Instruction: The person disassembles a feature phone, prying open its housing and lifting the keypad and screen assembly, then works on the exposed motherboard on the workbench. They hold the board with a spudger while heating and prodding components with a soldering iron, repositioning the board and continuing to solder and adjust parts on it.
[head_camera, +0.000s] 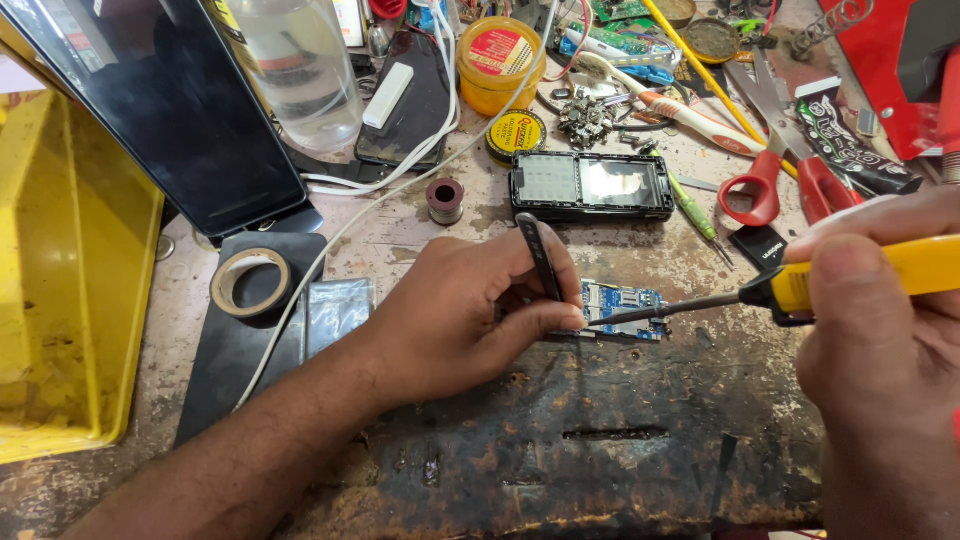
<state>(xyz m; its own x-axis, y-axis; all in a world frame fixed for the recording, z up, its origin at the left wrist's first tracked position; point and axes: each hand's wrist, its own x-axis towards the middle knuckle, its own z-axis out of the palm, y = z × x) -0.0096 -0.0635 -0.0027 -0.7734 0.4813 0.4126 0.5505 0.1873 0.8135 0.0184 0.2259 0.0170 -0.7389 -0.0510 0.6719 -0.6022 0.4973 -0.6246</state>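
The left hand (460, 320) pinches black tweezers (541, 256) over the blue circuit board (622, 305) lying on the scorched bench (600, 440), while the right hand (880, 330), closed around a yellow-handled soldering iron (860, 275), touches its tip to the board, a soldering step that seems to call for steadiness.

Bright, even daylight fills the bench. Glare washes the plastic bottle (300, 65) and dark screen (170, 110) beyond the left hand (470, 320). Soft shadows under both hands; the right hand (880, 360) (closest) looks slightly blurred.
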